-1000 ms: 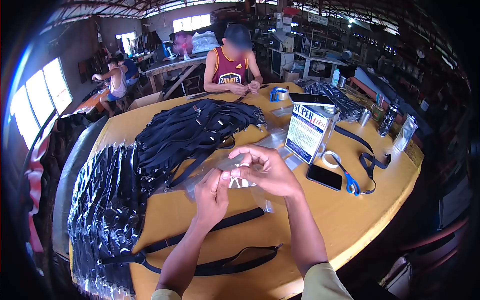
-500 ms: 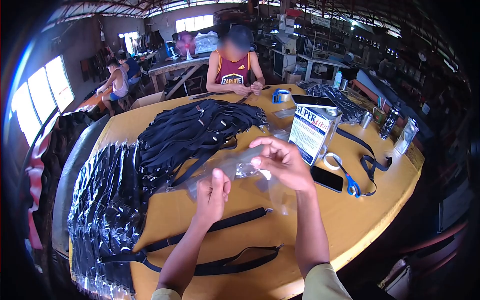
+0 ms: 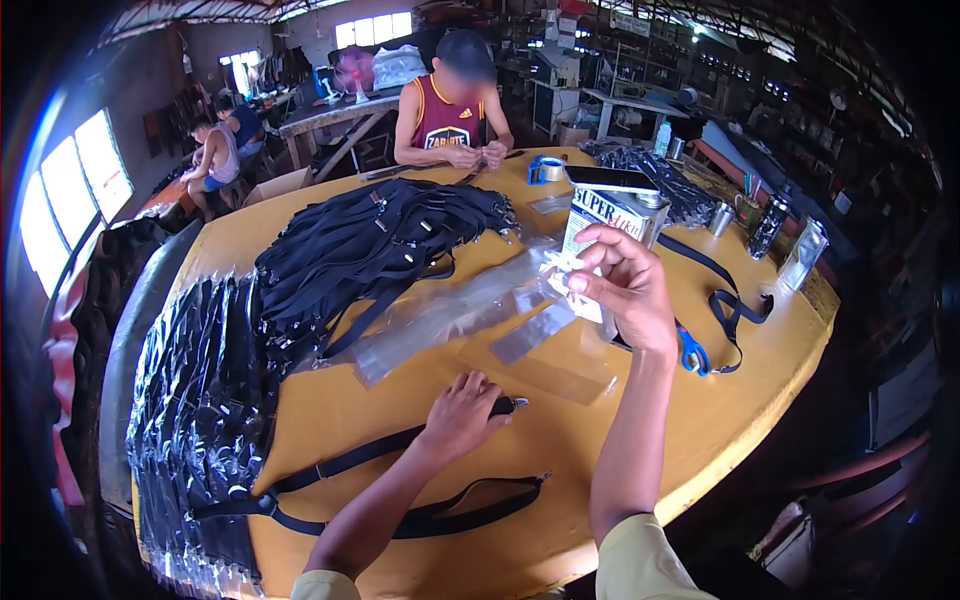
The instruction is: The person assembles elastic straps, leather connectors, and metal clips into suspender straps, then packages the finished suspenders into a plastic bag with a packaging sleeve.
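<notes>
My left hand (image 3: 463, 415) is low over the table, its fingers curled around the end of a black suspender strap (image 3: 400, 440); a metal clip pokes out beside the thumb. The rest of these suspenders lies flat, a second strap (image 3: 470, 515) nearer to me. Raised in front of a metal can (image 3: 590, 222), my right hand (image 3: 632, 290) pinches the end of a clear plastic sleeve (image 3: 430, 320), with bright white patches at the fingertips. More clear sleeves (image 3: 540, 333) lie beneath it.
A heap of black suspenders (image 3: 370, 235) lies beyond my left hand; bagged ones (image 3: 195, 430) line the left edge. Right are blue-handled scissors (image 3: 692, 352), a black strap (image 3: 725, 290) and metal tumblers (image 3: 770, 235). Across the table (image 3: 360, 560), a person (image 3: 452, 110) handles something small.
My left hand has let go of the plastic and dropped to the suspender strap. My right hand has moved slightly up and right, still pinching plastic. The view has shifted slightly.
</notes>
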{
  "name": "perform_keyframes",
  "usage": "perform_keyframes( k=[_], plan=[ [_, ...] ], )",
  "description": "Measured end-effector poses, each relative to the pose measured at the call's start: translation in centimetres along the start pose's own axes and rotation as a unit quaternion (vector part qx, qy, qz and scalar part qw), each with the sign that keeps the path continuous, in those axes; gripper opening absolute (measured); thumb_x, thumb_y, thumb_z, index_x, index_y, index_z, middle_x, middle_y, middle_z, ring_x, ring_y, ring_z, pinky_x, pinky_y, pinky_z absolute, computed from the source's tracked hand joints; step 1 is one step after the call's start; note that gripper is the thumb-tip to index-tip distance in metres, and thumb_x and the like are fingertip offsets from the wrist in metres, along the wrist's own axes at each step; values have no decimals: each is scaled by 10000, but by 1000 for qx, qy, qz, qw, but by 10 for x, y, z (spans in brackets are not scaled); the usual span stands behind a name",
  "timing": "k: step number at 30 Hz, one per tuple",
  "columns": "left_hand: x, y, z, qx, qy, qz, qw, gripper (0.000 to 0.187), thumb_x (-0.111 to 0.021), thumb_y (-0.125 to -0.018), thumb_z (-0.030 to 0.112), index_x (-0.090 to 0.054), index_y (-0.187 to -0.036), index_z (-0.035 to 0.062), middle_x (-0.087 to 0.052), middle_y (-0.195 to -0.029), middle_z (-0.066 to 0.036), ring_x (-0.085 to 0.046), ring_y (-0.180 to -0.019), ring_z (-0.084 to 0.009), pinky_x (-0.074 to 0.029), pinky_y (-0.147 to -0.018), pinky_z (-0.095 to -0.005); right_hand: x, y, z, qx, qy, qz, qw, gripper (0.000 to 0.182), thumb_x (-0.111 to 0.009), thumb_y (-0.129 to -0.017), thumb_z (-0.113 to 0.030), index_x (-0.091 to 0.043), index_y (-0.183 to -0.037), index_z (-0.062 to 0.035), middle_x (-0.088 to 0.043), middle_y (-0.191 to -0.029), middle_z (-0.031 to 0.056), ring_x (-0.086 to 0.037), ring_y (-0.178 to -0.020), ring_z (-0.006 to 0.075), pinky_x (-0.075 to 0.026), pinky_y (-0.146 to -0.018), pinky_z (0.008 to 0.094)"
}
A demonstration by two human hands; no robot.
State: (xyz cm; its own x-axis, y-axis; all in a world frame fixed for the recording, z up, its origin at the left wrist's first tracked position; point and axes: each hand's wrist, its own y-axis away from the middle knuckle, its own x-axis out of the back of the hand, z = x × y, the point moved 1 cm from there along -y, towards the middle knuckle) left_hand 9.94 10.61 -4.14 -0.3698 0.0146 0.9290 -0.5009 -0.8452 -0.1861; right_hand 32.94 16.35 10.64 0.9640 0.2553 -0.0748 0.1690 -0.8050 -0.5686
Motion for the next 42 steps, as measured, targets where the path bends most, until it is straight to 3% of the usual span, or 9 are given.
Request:
perform_keyframes(
  k=[3, 9, 11, 15, 17, 22, 27, 33, 42],
  plan=[
    [-10, -2, -2, -6, 46, 3, 999, 426, -721, -891, 377, -588, -1128, 49, -586, -1174, -164, -581, -1167, -344, -498, -937, -484, -6, -1, 0, -9, -18, -27, 999, 387, -781, -859, 7, -635, -1216, -11, -692, -850, 20, -645, -769, 76, -491, -699, 223],
    [33, -6, 3, 62, 183, 5, 981, 337, -714, -910, 254, -513, -1097, 59, -667, -945, -177, -672, -940, -413, -523, -835, -492, -13, -3, 4, -5, -45, -62, 997, 296, -734, -921, -54, -633, -1194, -1, -676, -816, 44, -638, -714, 105, -502, -652, 253],
    [54, -7, -3, -13, 268, 98, 958, 278, -703, -940, 240, -528, -1055, 58, -661, -836, -128, -678, -766, -322, -530, -714, -425, -15, -3, 4, -3, -63, -62, 996, 289, -730, -928, -67, -634, -1193, -2, -675, -813, 45, -634, -701, 108, -502, -648, 254],
    [105, 5, -7, 16, 369, 135, 919, 222, -677, -980, 230, -542, -996, 54, -649, -838, -64, -598, -668, -133, -477, -601, -293, -19, -3, 3, -3, -86, -96, 992, 288, -727, -924, -56, -637, -1194, -8, -677, -813, 53, -624, -664, 108, -495, -621, 252],
    [124, 14, -7, 31, 539, 146, 829, 171, -627, -1017, 189, -541, -954, 55, -636, -861, -39, -480, -605, -31, -429, -564, -233, -24, -2, 2, -15, -100, -116, 988, 298, -731, -917, -45, -638, -1198, -9, -680, -817, 56, -622, -656, 106, -492, -613, 251],
    [141, 26, 3, -39, 539, 189, 820, 161, -616, -1020, 161, -521, -950, 51, -644, -945, -80, -468, -598, -22, -390, -515, -194, -37, -2, 7, -69, -78, -167, 980, 346, -750, -888, -17, -638, -1215, -11, -691, -836, 59, -610, -625, 87, -480, -596, 234],
    [151, 32, 15, -83, 544, 206, 809, 182, -672, -968, 81, -511, -1042, 42, -652, -1002, -102, -578, -721, -64, -501, -670, -230, -45, -1, 8, -89, -114, -224, 964, 397, -754, -881, -9, -614, -1252, -13, -687, -844, 71, -619, -625, 91, -501, -574, 237],
    [152, 34, 13, -84, 537, 204, 815, 234, -695, -924, -8, -517, -1070, 37, -656, -998, -101, -649, -922, -136, -539, -825, -305, -49, -1, 10, -107, -111, -243, 958, 405, -752, -879, -2, -612, -1259, -16, -687, -854, 71, -629, -631, 93, -504, -559, 232],
    [153, 35, 16, -65, 459, 188, 866, 240, -700, -924, 3, -532, -1093, 28, -652, -1026, -94, -661, -947, -143, -538, -863, -306, -60, 2, 8, -113, -103, -277, 949, 432, -760, -869, 10, -611, -1273, -18, -691, -868, 64, -634, -653, 90, -508, -555, 225]
  ],
)
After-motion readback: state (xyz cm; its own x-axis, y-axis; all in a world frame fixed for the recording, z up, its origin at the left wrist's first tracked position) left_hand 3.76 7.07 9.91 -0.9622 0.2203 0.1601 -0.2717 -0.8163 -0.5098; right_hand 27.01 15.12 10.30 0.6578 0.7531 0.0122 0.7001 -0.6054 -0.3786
